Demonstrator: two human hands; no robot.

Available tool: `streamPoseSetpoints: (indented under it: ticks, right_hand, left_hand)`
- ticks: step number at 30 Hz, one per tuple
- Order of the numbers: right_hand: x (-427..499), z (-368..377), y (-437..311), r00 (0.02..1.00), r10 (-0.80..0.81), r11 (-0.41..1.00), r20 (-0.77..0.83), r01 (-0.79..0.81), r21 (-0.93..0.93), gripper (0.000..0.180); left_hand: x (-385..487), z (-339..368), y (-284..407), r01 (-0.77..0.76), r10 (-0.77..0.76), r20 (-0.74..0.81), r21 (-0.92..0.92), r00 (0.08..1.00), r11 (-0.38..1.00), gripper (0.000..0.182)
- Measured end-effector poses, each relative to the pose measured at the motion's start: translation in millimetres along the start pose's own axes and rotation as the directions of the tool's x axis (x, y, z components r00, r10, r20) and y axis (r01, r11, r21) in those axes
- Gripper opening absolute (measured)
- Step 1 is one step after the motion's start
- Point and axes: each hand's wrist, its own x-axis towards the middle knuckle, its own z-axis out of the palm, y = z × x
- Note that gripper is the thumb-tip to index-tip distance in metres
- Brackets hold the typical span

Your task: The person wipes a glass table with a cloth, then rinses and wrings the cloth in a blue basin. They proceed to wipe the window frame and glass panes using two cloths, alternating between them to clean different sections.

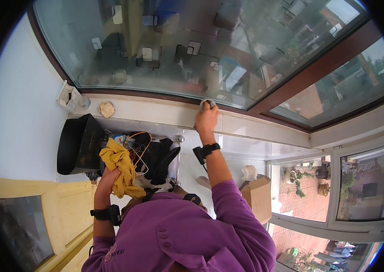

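Observation:
My right hand (207,117) reaches out to the lower edge of a large window pane (178,64) and grips a small greyish-white cloth or pad (207,102) against the brown frame (165,96). Its fingers are bent around the pad, and part of it is hidden. A crumpled yellow cloth (119,166) is bunched in my left hand (109,178), which is held low in front of my body, beside a shelf of cables and black items. The pale sill (165,111) runs beneath the window frame.
On the sill's left end stand an open white box (68,97), a small jar (85,102) and a beige lump (106,109). Below are a black bin (80,146), tangled wires (139,149) and black cloth (161,163). A cardboard box (258,199) stands at the right.

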Motion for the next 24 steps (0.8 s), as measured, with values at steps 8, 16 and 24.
streamPoseSetpoints:
  ticks: [8, 16, 24]
  right_hand:
    - [-23.9, 33.3, -100.6, 0.882, -0.471, 0.877, 0.0, 0.468, 0.105, 0.039]
    - [-4.8, 1.3, -13.6, 0.95, -0.306, 0.951, -0.068, 0.308, 0.023, 0.04]
    - [14.8, -28.8, 56.8, 0.976, 0.135, 0.991, -0.171, -0.131, 0.033, 0.044]
  left_hand:
    - [14.5, -7.3, 13.7, -0.06, 0.06, 0.031, -0.019, 0.998, 0.998, 0.048]
    - [18.9, -13.9, 26.6, -0.089, 0.087, -0.046, -0.038, 0.995, 0.995, 0.043]
    - [10.6, -0.8, 14.3, -0.055, 0.051, -0.082, -0.049, 0.995, 0.997, 0.042]
